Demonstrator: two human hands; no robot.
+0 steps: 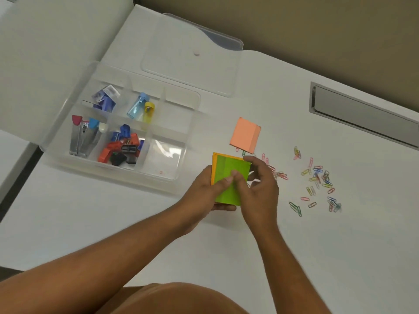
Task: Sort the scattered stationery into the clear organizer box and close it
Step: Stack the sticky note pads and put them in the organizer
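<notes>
Both forearms reach in from the bottom edge, bare, angled toward frame centre. Left hand (pixel 205 191) cups the green sticky-note pad (pixel 229 177) from its left side, thumb pressed on the top sheet, fingers wrapped under the near edge. Right hand (pixel 258 186) comes in from the right, thumb tip meeting the left thumb on the pad face, index finger curled over the pad's far right corner; it pinches the same pad. An orange pad (pixel 213 168) sits stacked under the green one, only its left and far edges showing. Both are matte paper blocks, square.

A salmon sticky-note pad (pixel 244 135) lies on the white surface (pixel 340 245) just beyond the hands, thick, tilted, a couple of clips touching its near edge.

Clear organizer box (pixel 122 168) sits left of the hands, glossy plastic, divided into compartments, open. Its clear lid (pixel 192 55) lies flat behind it. Near-left compartment holds staple removers (pixel 82 137), metal with coloured tips. The middle one holds a heap of sharpeners (pixel 123 145), red, blue, black. Far row: small blue-purple boxes (pixel 105 98), then blue and yellow translucent tubes (pixel 141 107). Right compartments look empty.

Coloured paper clips (pixel 317 184) lie scattered right of the hands, thin wire, loose. A grey recessed slot (pixel 362 114) is set in the surface far right.
</notes>
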